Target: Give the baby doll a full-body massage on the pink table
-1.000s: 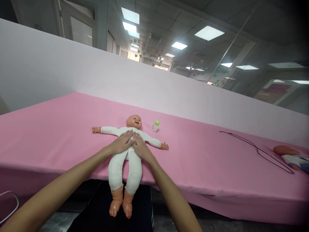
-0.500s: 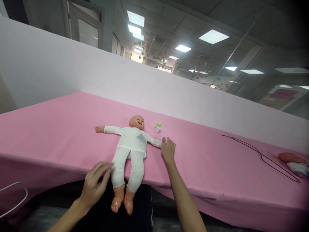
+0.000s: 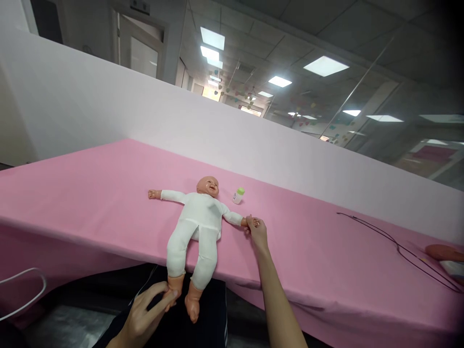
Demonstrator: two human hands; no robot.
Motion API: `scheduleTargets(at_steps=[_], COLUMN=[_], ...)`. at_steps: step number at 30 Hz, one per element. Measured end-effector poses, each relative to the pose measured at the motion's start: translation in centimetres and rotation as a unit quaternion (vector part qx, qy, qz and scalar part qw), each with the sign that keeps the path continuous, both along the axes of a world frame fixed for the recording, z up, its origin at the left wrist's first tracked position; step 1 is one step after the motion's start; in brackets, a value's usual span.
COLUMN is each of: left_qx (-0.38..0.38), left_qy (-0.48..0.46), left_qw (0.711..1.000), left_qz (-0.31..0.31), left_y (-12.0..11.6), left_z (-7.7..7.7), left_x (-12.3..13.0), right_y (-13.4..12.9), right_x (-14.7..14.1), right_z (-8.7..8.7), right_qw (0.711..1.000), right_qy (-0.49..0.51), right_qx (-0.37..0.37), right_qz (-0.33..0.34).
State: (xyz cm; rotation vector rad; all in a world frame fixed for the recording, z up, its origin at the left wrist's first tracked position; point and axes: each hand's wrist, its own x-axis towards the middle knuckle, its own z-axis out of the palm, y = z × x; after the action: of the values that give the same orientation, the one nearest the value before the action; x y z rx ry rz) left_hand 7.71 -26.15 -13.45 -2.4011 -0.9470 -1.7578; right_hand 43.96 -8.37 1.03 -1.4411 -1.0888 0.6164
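A baby doll (image 3: pixel 203 212) in white clothes lies on its back on the pink-covered table (image 3: pixel 300 251), arms spread and legs hanging over the front edge. My right hand (image 3: pixel 258 232) is closed around the doll's hand on the right side. Down at the front edge, my left hand (image 3: pixel 148 309) grips the doll's left-hand foot (image 3: pixel 172 286) between thumb and fingers. The doll's other foot (image 3: pixel 193 304) hangs free beside it. Close to the doll's head stands a small bottle (image 3: pixel 238 195) with a green cap.
A thin black cord (image 3: pixel 384 234) stretches over the table on the right, near a second doll (image 3: pixel 444 252) at the frame's edge. A white wall (image 3: pixel 224 140) borders the back. At lower left a white cable (image 3: pixel 39 285) loops out in front of the cloth.
My left hand has moved down from beside the doll's knee and taken hold of its foot. My right hand, earlier at the doll's wrist, has closed on the doll's hand.
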Motion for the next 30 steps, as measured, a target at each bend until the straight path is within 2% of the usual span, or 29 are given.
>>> scheduleTargets(at_steps=[2, 3, 5, 7, 9, 11, 13, 15, 17, 20, 23, 25, 26, 28, 30], left_qx=[-0.041, -0.068, -0.123, -0.167, -0.221, -0.279, -0.352, -0.402, -0.415, -0.394, -0.367, -0.367, -0.372, -0.388, -0.396], left_qy=[-0.055, -0.090, -0.160, -0.215, -0.247, -0.261, -0.272, -0.293, -0.305, -0.297, -0.266, -0.215, -0.197, -0.186, -0.188], left_qw=[0.998, 0.993, 0.978, 0.960, 0.943, 0.924, 0.891, 0.858, 0.845, 0.861, 0.889, 0.904, 0.905, 0.900, 0.896], left_qz=[0.013, 0.029, 0.060, 0.064, 0.029, -0.029, -0.088, -0.126, -0.142, -0.121, -0.058, -0.051, -0.055, -0.062, -0.069], left_y=[-0.1, 0.0, 1.0, 3.2, 6.5, 10.3, 13.6, 15.7, 16.0, 13.3, 8.3, 4.9, 3.4, 1.5, 0.9], left_z=[1.4, 2.6, 5.9, 9.8, 13.4, 16.2, 17.9, 18.6, 18.5, 17.0, 13.7, 10.9, 9.6, 7.5, 6.7], left_x=[-0.7, -1.1, -1.8, -2.2, -2.1, -1.5, -0.6, 0.1, 0.3, -1.1, -3.9, -5.6, -6.3, -7.1, -7.2], right_y=[-0.1, 0.0, 0.4, 1.0, 1.5, 1.7, 1.6, 1.3, 1.4, 2.7, 4.7, 5.6, 5.7, 5.6, 5.3], right_x=[-0.4, -0.7, -1.5, -2.7, -4.6, -7.1, -9.8, -12.1, -13.3, -12.0, -7.9, -4.9, -3.7, -2.0, -1.5], right_z=[0.8, 1.3, 2.8, 4.5, 5.9, 6.7, 6.6, 6.1, 5.8, 6.1, 6.3, 5.4, 4.7, 3.2, 2.4], right_qw=[0.994, 0.989, 0.977, 0.974, 0.981, 0.989, 0.983, 0.964, 0.949, 0.962, 0.995, 0.997, 0.994, 0.990, 0.990], right_qy=[0.099, 0.137, 0.192, 0.194, 0.141, 0.057, -0.038, -0.125, -0.182, -0.156, -0.015, 0.070, 0.085, 0.093, 0.089], right_qx=[0.037, 0.052, 0.091, 0.115, 0.125, 0.106, 0.070, 0.068, 0.101, 0.106, 0.063, 0.030, 0.019, -0.002, -0.009], right_qz=[0.022, 0.022, 0.016, 0.019, 0.036, 0.086, 0.168, 0.226, 0.235, 0.197, 0.078, -0.030, -0.064, -0.103, -0.109])
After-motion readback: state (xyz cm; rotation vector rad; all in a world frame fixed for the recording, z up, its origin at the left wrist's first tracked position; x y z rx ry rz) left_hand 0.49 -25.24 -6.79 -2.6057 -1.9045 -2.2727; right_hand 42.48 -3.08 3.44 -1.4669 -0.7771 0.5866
